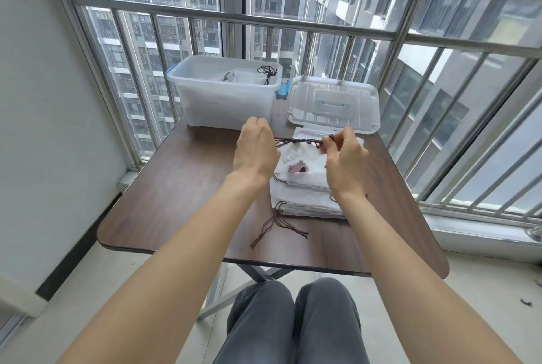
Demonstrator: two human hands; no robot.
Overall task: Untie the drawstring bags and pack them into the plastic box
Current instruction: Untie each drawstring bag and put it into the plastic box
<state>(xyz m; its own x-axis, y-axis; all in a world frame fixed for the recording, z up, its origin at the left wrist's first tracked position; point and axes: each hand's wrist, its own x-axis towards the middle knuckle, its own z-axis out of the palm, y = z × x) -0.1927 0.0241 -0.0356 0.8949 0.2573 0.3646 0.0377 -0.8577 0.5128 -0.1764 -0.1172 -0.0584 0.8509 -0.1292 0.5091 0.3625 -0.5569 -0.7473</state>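
While taut, cord (296, 140) near lid (334, 105).

Head-worn view; forward and down, near table (176, 187)

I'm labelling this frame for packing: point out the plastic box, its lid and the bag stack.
plastic box (225, 99): head view, front wall.
lid (333, 102): head view, top, by the handle.
bag stack (305, 199): head view, white fabric near the front edge.

Left hand (255, 149) fingertips curled out of sight; bag (302, 165) print unreadable; box (224, 91) contents blurred.
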